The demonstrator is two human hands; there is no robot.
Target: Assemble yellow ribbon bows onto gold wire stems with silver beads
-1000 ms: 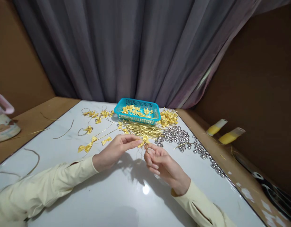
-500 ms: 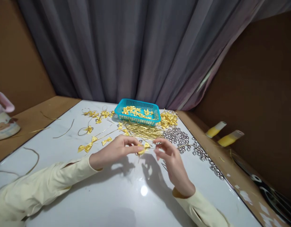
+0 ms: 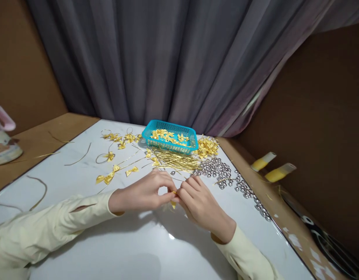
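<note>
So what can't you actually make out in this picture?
- Gold bow: head view, mostly hidden between the left hand and right hand; only a scrap shows.
- Silver beads: too small to tell their exact form.
- Pink and white object: cut off by the left edge.
- Dark object: cut off at the bottom right corner.

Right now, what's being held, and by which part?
A small yellow ribbon bow, pinched between the fingertips of the left hand and the right hand; mostly hidden, so the exact part cannot be told.
</note>
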